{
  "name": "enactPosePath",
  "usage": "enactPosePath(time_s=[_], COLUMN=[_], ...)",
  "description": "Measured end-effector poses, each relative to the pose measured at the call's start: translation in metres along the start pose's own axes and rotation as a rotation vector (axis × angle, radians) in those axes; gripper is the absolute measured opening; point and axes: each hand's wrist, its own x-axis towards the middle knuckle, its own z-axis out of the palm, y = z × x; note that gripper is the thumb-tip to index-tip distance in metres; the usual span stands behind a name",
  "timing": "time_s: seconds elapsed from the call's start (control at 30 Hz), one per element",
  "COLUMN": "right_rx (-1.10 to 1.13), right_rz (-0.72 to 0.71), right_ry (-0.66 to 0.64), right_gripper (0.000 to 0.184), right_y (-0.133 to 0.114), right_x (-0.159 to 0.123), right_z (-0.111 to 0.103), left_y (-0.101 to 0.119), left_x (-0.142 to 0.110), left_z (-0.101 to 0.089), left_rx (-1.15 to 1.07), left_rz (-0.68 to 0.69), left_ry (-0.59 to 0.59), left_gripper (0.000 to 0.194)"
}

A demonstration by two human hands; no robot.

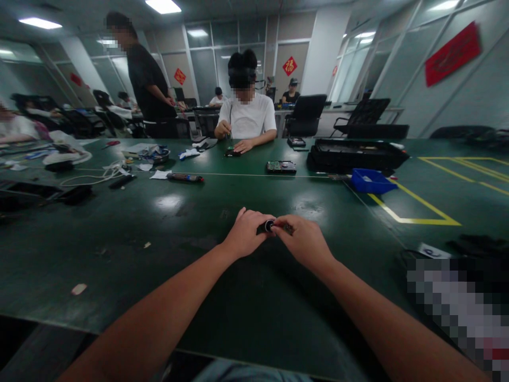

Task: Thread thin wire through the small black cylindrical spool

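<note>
Above the near middle of the green table (238, 302), my two hands meet at a small black round part with a silver ring (269, 226) at its end. My left hand (245, 232) is closed around its left side. From the right, my right hand (305, 240) pinches at the ringed end with thumb and forefinger. Fingers cover most of the part, so its exact kind is unclear.
Across the table, a person in a white shirt (254, 114) works on a dark device (233, 152). A hard drive (281, 167), a blue bin (371, 181), a long black case (353, 156) and a screwdriver-like tool (185, 178) lie beyond my hands.
</note>
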Motion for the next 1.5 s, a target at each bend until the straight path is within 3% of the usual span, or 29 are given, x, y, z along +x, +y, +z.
enactPosePath(time_s=[0.13,0.27,0.6,0.9,1.03,1.2,1.5], right_rx=[0.017,0.011,-0.049,0.173,0.354,0.654,0.562], right_rz=[-0.049,0.023,0.122,-0.005,0.093,0.131,0.123], right_ry=[0.010,0.084,0.091,0.224,0.233,0.396,0.344], right_gripper=[0.011,0.009,0.031,0.030,0.034,0.026,0.027], right_y=[0.002,0.005,0.007,0.002,0.001,0.005,0.007], right_x=[0.000,0.000,0.000,0.000,-0.002,-0.003,-0.004], right_z=[0.003,0.005,0.007,-0.007,-0.009,-0.003,0.003], left_y=[0.001,0.000,0.001,-0.009,-0.013,-0.015,-0.015], left_x=[-0.001,-0.001,-0.002,0.002,0.003,0.004,0.004], left_z=[0.001,0.001,-0.001,0.003,0.003,0.005,0.005], left_rx=[0.014,0.016,-0.012,-0.020,-0.007,-0.014,-0.038], left_rz=[0.033,0.056,0.085,-0.078,-0.101,-0.108,-0.085], left_ry=[-0.025,-0.031,-0.054,0.119,0.154,0.165,0.154], left_gripper=[0.031,0.034,0.037,0.036,0.036,0.035,0.036])
